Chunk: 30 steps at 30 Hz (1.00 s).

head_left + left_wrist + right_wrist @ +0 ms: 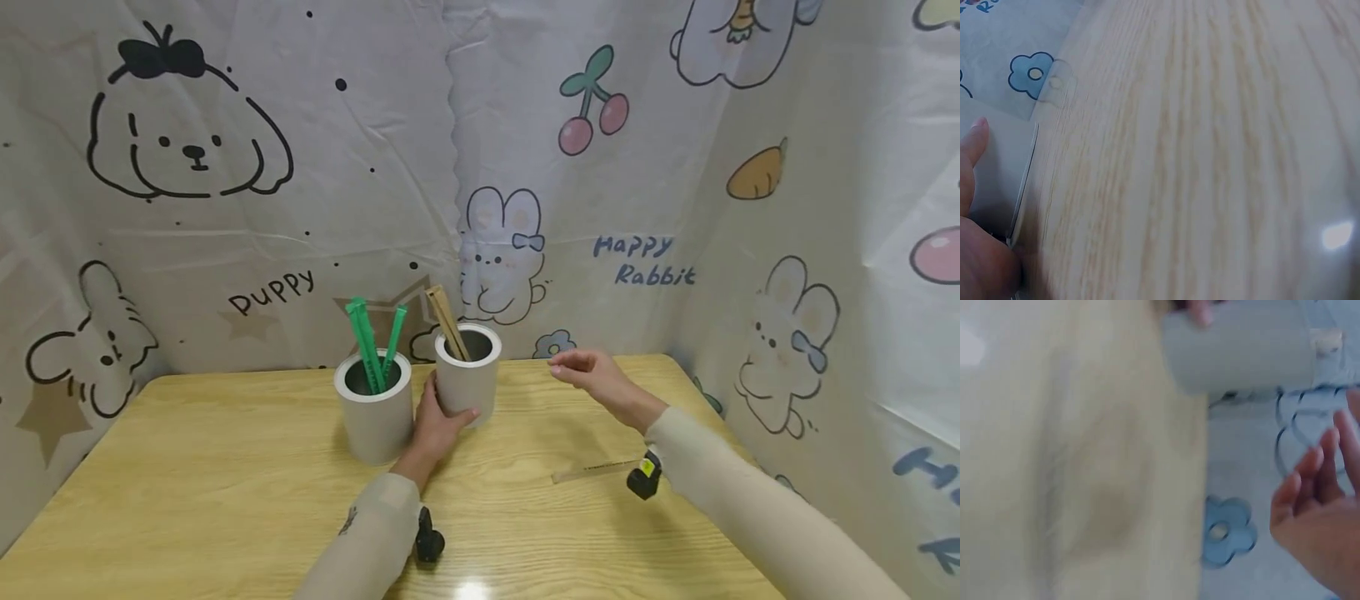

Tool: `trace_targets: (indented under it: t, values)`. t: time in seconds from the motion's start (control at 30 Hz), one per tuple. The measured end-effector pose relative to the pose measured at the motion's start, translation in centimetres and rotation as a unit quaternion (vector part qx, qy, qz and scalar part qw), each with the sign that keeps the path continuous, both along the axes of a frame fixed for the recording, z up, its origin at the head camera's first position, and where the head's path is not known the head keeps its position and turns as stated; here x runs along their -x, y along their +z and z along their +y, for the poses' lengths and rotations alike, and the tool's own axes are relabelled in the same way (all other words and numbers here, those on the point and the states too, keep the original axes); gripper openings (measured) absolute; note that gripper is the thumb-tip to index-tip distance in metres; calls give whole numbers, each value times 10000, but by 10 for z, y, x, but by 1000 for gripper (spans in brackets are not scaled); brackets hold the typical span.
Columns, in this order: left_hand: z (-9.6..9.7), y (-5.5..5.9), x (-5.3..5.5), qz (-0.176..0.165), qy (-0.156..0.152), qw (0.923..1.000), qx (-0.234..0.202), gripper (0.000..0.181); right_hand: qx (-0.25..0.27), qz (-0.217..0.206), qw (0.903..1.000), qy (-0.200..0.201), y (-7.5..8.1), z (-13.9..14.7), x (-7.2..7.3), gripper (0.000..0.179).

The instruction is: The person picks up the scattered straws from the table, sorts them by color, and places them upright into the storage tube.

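Observation:
My left hand holds the lower side of a white cylindrical cup, its thumb across the front. Tan, flat-ended sticks lean out of that cup. Just left of this hand is a second white cup, which holds several green flat-ended sticks. To the right, my right hand is raised over the table with fingers loosely bent and nothing in them. The right wrist view shows the same hand apart from the cup. A thin, pale strip with small print lies below it on the table.
The wooden table ends at the back against a hanging printed cloth. More of this cloth closes in the left and right sides. Black wrist cameras are strapped to both sleeves.

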<state>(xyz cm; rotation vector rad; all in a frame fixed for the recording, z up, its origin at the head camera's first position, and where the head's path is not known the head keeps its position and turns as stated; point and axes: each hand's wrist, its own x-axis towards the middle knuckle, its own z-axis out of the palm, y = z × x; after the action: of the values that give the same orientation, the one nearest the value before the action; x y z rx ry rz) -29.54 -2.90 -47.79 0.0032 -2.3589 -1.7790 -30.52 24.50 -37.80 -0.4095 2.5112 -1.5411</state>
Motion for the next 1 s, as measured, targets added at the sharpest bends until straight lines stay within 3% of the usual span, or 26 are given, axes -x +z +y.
trace_targets:
  t: [0.23,0.47,0.77,1.0]
  values:
    - [-7,0,3,-196,53,9998,29,96,-383,-71,9959,822,-32,47,-27,44]
    - [-2,-2,3,-148,2,9998,-102,97,-678,-32,9942,833,-59,79,-48,35]
    - [3,-8,4,-48,-37,9999,-134,96,-511,-127,9937,987,-86,97,-52,28]
    - [0,-6,3,41,-32,9999,-155,95,-922,417,9858,1339,-86,91,-45,12]
